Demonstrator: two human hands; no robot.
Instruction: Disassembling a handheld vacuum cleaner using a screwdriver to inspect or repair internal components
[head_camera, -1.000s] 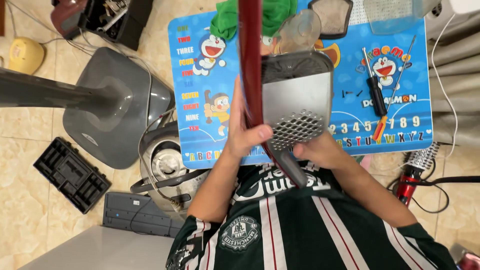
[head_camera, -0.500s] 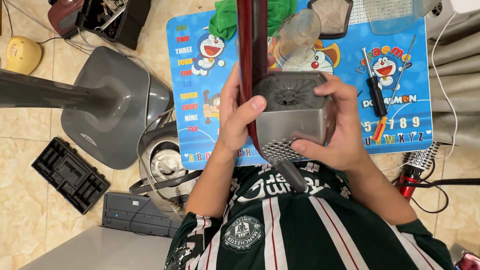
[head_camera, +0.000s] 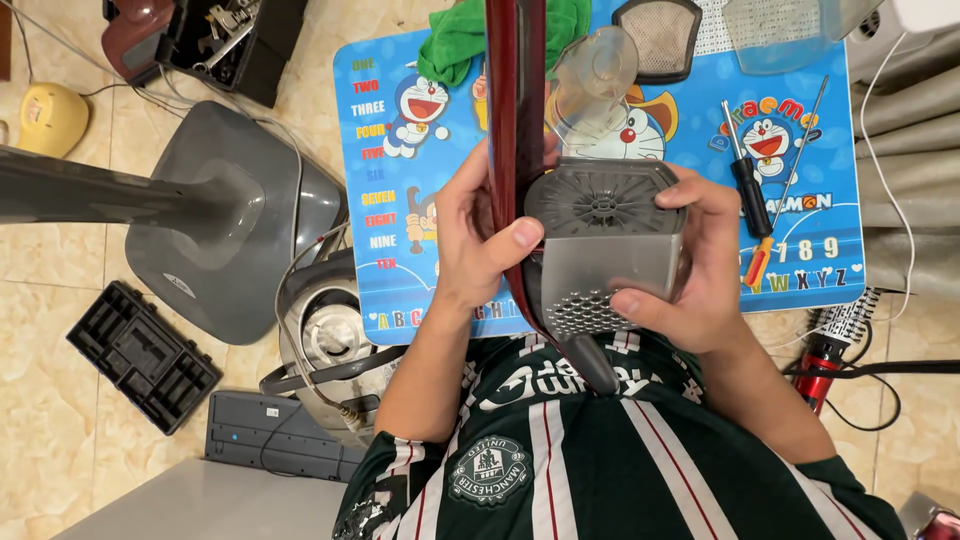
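Observation:
I hold a grey boxy appliance body (head_camera: 610, 250) with a round ribbed top and a perforated grille, upright over the blue cartoon mat (head_camera: 800, 260). A dark red tube (head_camera: 515, 110) runs up from it past the top of the view. My left hand (head_camera: 475, 235) clasps the left side where tube and body meet, thumb on the grey face. My right hand (head_camera: 700, 260) wraps the right side, fingers under the grille. A dark handle (head_camera: 590, 362) points down toward my striped shirt.
On the mat lie a green cloth (head_camera: 460, 35), a clear plastic cup (head_camera: 595, 75), a mesh filter (head_camera: 658, 35), a clear container (head_camera: 785, 30) and two screwdrivers (head_camera: 755, 215). A grey fan base (head_camera: 220, 230), black trays (head_camera: 140, 355) and a round hairbrush (head_camera: 835, 340) sit on the tiled floor.
The grey body has been turned so its round ribbed top faces up toward me. My right hand has moved from under it to grip its right side.

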